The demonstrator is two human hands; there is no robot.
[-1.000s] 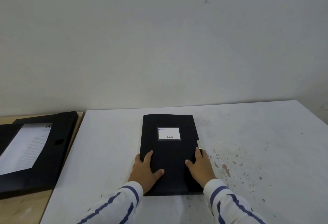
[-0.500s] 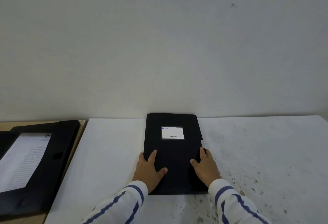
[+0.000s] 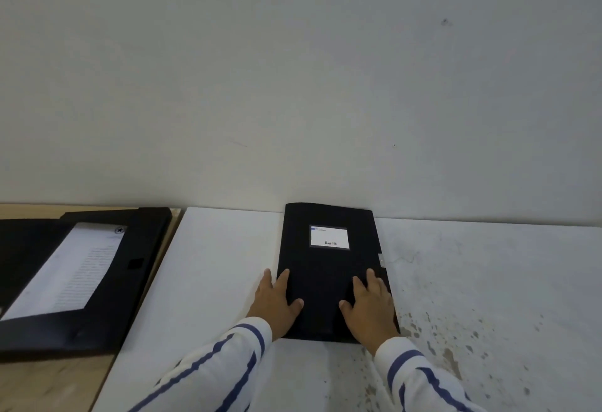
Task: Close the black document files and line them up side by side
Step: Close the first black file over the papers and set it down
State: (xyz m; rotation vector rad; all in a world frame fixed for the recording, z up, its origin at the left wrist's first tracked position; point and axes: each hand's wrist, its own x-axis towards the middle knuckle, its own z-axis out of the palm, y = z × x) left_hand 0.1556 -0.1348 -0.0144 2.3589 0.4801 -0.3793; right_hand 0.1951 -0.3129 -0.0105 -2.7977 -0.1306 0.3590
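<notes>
Closed file: Your closed black file (image 3: 332, 268) lies flat on the white worktop (image 3: 211, 265), cover up, with its white label (image 3: 329, 237) facing you. Its far edge now sits at the wall (image 3: 293, 85); a second ago bare worktop showed beyond that edge, so you have slid it away from you.

Left grip: Your left hand (image 3: 277, 302) rests open and flat. The thumb and a finger lie on the cover at its left edge, and the outer finger lies on the worktop just beside it. Nothing is clenched.

Right grip: Your right hand (image 3: 371, 305) is pressed flat on the cover near its right edge, fingers spread toward the label. It pushes rather than grasps.

Side tab: A small pale tab (image 3: 381, 260) sticks out of the right edge, just beyond your right fingertips.

Open file: The other black file (image 3: 136, 268) lies well off to the left of your left grip, on the wooden surface (image 3: 49, 385). Its cover is open and the printed sheet (image 3: 65, 274) shows. It looks no different from a second ago.

What this means: By my reading, the first file is shut and parked against the wall, which makes a straight line to match.

What is left: The open file has yet to be closed, brought onto the worktop and set alongside, just left of your left grip.

Caution: Release both palms gently, or the parked file may twist.
</notes>
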